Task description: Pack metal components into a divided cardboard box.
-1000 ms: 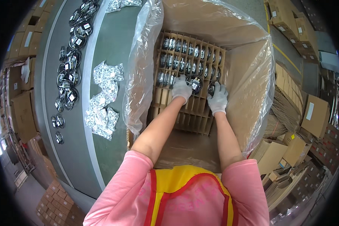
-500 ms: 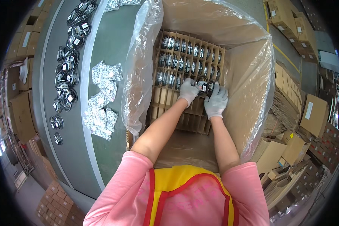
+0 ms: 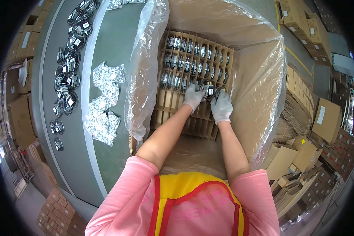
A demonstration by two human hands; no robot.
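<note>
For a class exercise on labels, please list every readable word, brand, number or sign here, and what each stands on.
None reads clearly:
Pink shirt front: lettering, faint and creased.
Round black part at the gloved left hand: white label, print too small.
Black parts on the conveyor belt: white labels, too small.
Carton at far right: label, too blurred.

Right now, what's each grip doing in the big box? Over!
Left grip at round black part, left edge. Right grip close, lower right. Firm hold: can't tell. Cardboard dividers close by.
</note>
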